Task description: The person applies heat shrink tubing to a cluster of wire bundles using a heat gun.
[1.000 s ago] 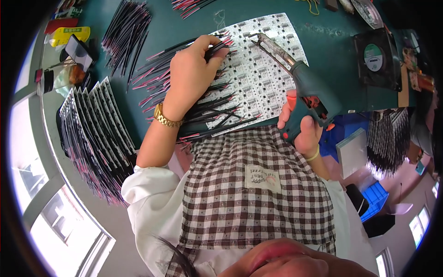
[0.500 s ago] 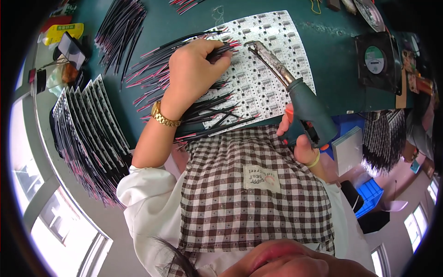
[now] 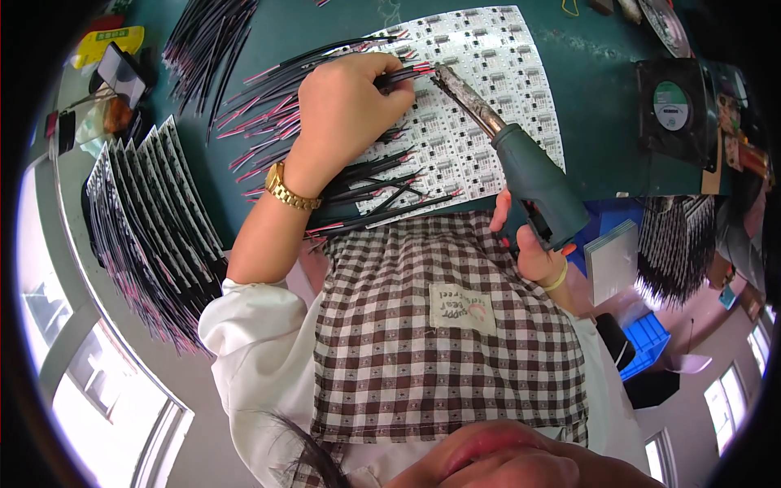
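Between the thumb and fingers of my left hand (image 3: 346,110) is a black cable (image 3: 400,77), its stripped red and white ends pointing right; the fingers hide exactly how many cables are in the pinch. Under it lies a white sheet of circuit boards (image 3: 488,89) with small dark parts. More black cables (image 3: 374,183) lie along the sheet's left side. My right hand (image 3: 533,252) is wrapped round the handle of a dark green soldering gun (image 3: 541,179). Its metal tip is at the cable's bare ends; whether they touch, I cannot tell.
A loose pile of cables (image 3: 207,53) lies at the back left of the green table (image 3: 598,89). Board sheets with cables (image 3: 154,236) stand at the left edge, below a phone (image 3: 122,73). A square black fan-like unit (image 3: 643,106) sits at right, a blue crate (image 3: 647,346) lower down.
The soldering gun has shifted slightly left and its tip has come closer to the cable ends. My left hand has moved a little to the right relative to the sheet, still pinching.
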